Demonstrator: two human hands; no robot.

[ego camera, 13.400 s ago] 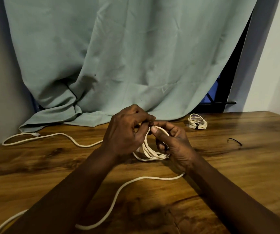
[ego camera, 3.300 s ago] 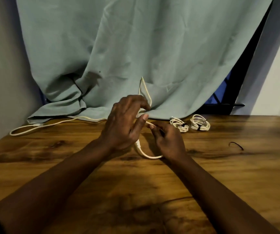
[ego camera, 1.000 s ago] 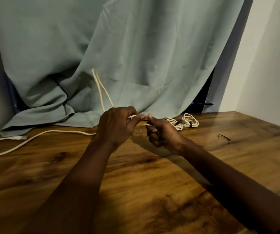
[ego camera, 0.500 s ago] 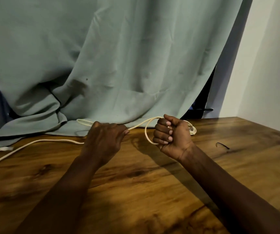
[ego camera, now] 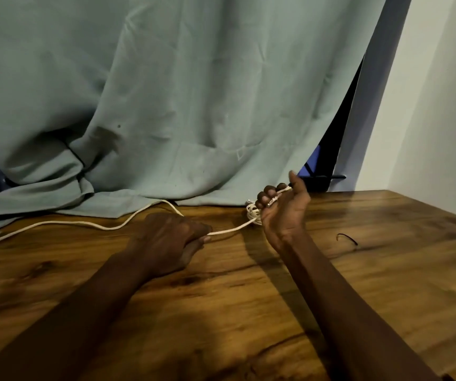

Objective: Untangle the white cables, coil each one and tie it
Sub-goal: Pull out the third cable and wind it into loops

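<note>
A long white cable [ego camera: 78,223] trails across the wooden table [ego camera: 249,312] from the far left edge to my hands. My left hand [ego camera: 170,239] lies knuckles up on the table, fingers pinched on the cable. My right hand [ego camera: 283,213] is raised palm up to its right, fingers curled over the cable's end with its metal plug. The cable runs taut between the two hands. A coiled white cable [ego camera: 252,213] lies just behind my right hand, partly hidden by it.
A black tie [ego camera: 346,238] lies on the table to the right of my right hand. A pale green curtain [ego camera: 166,105] hangs behind and bunches on the table's back edge. A white wall stands on the right.
My right hand has turned palm up and moved right, and the loop it held has gone. My left hand has lowered onto the table, drawing the cable straight between them.
</note>
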